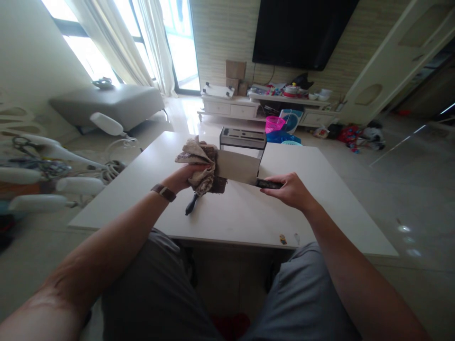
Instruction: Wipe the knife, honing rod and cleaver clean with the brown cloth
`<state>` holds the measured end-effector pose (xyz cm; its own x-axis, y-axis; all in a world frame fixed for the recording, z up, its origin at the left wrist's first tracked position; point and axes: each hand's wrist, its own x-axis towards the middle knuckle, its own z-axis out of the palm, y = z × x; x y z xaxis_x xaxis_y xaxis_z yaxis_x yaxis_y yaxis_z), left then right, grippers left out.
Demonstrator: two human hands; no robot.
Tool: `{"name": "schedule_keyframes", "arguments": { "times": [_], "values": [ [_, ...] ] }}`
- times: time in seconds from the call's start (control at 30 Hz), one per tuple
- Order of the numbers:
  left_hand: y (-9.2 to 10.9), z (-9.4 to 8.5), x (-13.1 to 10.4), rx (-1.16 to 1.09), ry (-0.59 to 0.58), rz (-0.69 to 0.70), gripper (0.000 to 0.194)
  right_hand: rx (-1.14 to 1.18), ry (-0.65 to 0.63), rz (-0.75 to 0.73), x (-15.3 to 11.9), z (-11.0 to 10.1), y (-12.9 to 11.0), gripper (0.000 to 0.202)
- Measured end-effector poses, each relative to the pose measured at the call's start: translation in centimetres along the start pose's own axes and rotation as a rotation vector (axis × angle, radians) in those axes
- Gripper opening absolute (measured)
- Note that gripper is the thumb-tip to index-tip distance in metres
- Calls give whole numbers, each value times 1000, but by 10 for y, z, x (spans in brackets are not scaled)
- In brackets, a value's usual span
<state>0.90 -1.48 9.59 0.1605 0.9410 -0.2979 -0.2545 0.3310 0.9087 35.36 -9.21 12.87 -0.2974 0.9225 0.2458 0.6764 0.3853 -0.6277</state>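
My right hand (289, 189) is closed around the dark handle of a cleaver (237, 166), whose wide blade points left above the table. My left hand (188, 176) grips a bunched brown-and-beige cloth (202, 166), which wraps the far end of the blade and hides it. Below the cloth, a black handle (191, 204) lies on the white table (284, 213); the rest of that tool is covered. Behind the blade stands a knife block (243, 137) with slots in its top.
Near the table's front edge are a small figure sticker (282, 239) and a pale small item (297, 238). Beyond the table sit a pink basket (274, 124) and a low TV cabinet (227, 110). White-padded rods (81, 185) stand at the left.
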Motion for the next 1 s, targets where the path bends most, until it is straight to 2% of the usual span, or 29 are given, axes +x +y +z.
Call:
{"name": "schedule_keyframes", "arguments": {
  "times": [0.2, 0.3, 0.47, 0.6, 0.8, 1.0],
  "values": [
    [-3, -16, 6, -21, 8, -6, 17, -4, -11, -9, -1, -1, 5, 38],
    [-10, -12, 4, 8, -26, -52, 14, -18, -40, -23, -2, 2, 4, 34],
    [-17, 0, 0, 54, -72, -43, 24, -46, -73, -27, -2, 4, 0, 31],
    [-9, 1, -1, 66, -29, -12, 29, -34, -70, -28, -1, 5, -2, 33],
    [8, -9, -4, 51, 20, 76, 24, -22, -48, -48, -2, 5, -4, 33],
    [8, -23, 0, -10, 58, 113, 24, -48, -37, -47, -3, 2, 2, 30]
  ]
}}
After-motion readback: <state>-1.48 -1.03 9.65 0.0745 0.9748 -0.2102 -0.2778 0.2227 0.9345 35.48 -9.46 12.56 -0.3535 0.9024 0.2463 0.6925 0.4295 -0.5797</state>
